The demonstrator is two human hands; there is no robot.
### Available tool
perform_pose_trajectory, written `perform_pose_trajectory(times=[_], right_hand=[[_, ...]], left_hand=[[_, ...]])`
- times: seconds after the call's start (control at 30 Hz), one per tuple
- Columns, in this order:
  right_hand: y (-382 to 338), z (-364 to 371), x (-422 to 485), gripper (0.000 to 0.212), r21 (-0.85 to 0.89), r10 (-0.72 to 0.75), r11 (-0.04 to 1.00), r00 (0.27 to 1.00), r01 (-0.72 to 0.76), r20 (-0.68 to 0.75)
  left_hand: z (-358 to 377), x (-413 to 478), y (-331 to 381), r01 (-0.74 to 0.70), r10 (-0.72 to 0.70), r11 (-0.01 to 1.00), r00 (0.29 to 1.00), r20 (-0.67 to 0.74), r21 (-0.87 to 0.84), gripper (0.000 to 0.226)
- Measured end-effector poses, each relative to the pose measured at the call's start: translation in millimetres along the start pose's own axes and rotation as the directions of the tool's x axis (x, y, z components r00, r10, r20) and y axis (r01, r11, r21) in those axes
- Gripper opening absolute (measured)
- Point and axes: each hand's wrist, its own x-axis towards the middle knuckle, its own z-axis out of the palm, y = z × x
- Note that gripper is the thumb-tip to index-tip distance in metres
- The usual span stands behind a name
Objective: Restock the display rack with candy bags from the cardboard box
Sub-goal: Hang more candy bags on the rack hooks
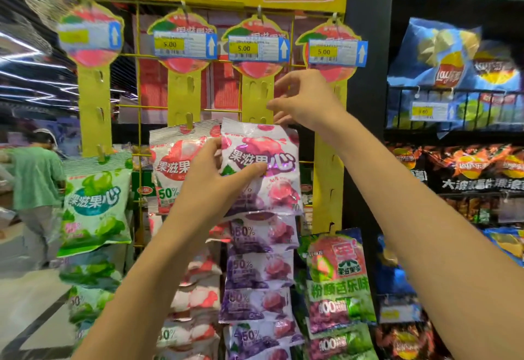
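Observation:
A yellow wire display rack (330, 178) carries four yellow hanging strips with candy bags clipped down them. My left hand (215, 178) grips a purple and white candy bag (272, 161) by its left side, holding it against the third strip (256, 96). My right hand (303, 101) pinches at the bag's top right corner, next to that strip's empty hooks. Below hang several more purple bags (259, 271). The cardboard box is out of view.
Green bags (96, 206) hang on the left strip, red and white bags (173, 167) on the second, mixed bags (337, 280) low on the fourth. Shelves of chip bags (453, 76) stand to the right. A person in a green shirt (35, 178) stands at the far left.

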Motion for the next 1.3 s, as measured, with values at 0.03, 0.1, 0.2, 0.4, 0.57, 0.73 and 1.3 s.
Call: perform_pose_trajectory(times=[0.03,0.1,0.2,0.4,0.57,0.73,1.3], right_hand=[[0,0,2,0.029,-0.006,0.001,1.0,1.0,-0.001,0.001],[2,-1,3,0.025,0.011,0.003,1.0,1.0,-0.002,-0.01],[4,-5,0,0.023,0.079,0.029,0.996,0.999,-0.03,0.014],[4,-7,5,0.019,0.084,0.033,0.996,0.998,-0.037,0.05],[6,-7,5,0.017,0.064,0.028,0.997,0.999,-0.03,0.034],[4,-7,6,0.016,0.058,0.048,0.997,0.998,-0.049,0.027],[2,-7,4,0.021,0.093,0.059,0.994,0.998,-0.062,0.028]], left_hand=[[-1,6,1,-0.011,0.011,1.0,1.0,-0.011,-0.005,0.037],[-2,16,3,-0.027,0.027,1.0,0.999,-0.028,0.0,0.038],[-4,24,5,-0.048,0.048,0.999,0.998,-0.029,-0.005,0.041],[-4,35,8,-0.04,0.04,0.999,0.999,0.01,-0.014,0.03],[-5,43,7,-0.026,0.026,1.0,1.0,-0.005,0.005,0.022],[-6,44,4,-0.033,0.033,0.999,0.999,0.012,0.006,0.021],[-1,37,-2,-0.009,0.01,1.0,1.0,0.028,-0.01,0.029]])
